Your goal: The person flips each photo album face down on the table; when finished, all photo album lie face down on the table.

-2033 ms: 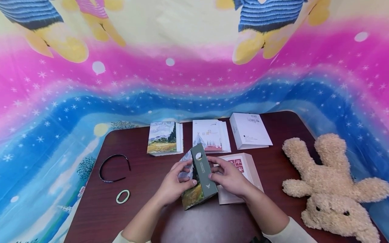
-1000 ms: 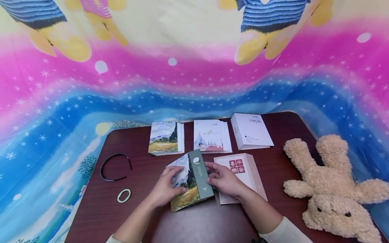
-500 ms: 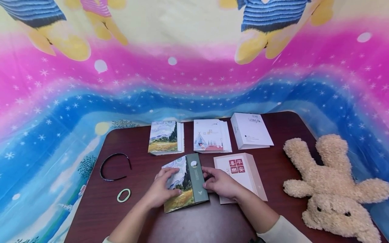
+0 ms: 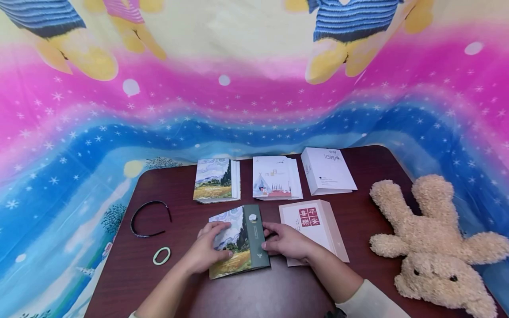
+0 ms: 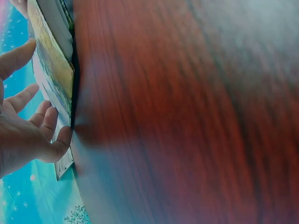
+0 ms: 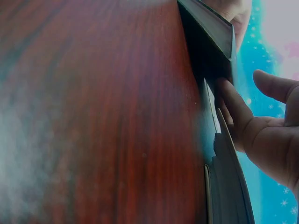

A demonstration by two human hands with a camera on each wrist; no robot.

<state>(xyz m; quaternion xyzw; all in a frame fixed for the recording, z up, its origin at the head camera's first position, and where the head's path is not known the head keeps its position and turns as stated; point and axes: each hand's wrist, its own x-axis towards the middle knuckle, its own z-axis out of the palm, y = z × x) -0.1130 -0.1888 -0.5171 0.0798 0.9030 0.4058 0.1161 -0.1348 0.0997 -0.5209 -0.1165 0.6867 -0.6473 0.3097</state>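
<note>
A thick book (image 4: 230, 247) with a painted landscape cover and a dark green spine lies on the table in front of me, its spine facing right. My left hand (image 4: 207, 249) is at its left side, thumb and forefinger over the cover. In the left wrist view the left fingers (image 5: 49, 123) are loosely bent along the book's edge. My right hand (image 4: 286, 240) touches the spine from the right. The right wrist view shows a right finger (image 6: 236, 105) against the dark spine, the thumb standing apart.
Behind stand a similar landscape book (image 4: 212, 179), a white book with a tent picture (image 4: 274, 176) and another white book (image 4: 330, 172). A book with red characters (image 4: 304, 234) lies under my right forearm. Left are a headband (image 4: 135, 218) and green ring (image 4: 161, 256); right, a teddy bear (image 4: 433, 247).
The landscape book has come down from a tilted, raised position, moving left and turning its cover upward. Both hands have moved left with it, the left thumb and fingers spreading wider.
</note>
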